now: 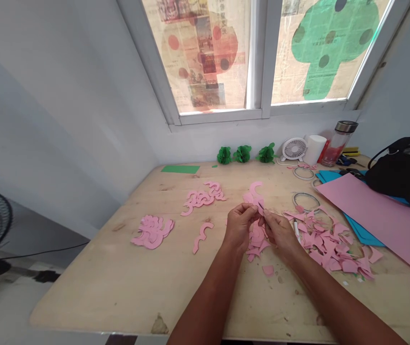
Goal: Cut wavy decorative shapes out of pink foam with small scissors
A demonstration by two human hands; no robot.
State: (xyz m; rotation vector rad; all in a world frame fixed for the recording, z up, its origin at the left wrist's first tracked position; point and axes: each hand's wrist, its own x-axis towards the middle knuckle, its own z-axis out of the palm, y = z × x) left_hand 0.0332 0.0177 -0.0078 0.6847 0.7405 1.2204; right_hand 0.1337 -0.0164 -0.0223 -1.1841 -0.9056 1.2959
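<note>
My left hand [241, 223] is closed, its fingers pinching a pink paper piece [256, 188] with a curved upper end. Close beside it, my right hand [279, 229] is closed at the same paper; a small dark thing shows between the fingertips, too little to name. Under and between the hands lie loose pink pieces [257, 242]. To the left are a single wavy pink cutout [202, 236], a loose group of curved cutouts [203, 198] and a stacked pile of them [152, 232]. Many pink scraps [329, 244] lie right of my right hand.
The wooden table [119, 292] holds a green strip [180, 169], green paper shapes [243, 154], a small white fan [294, 149], a bottle [339, 143], tape rings [306, 201], a white pen [296, 230], large pink sheet [381, 220], blue sheets [361, 232] and a black bag [402, 167].
</note>
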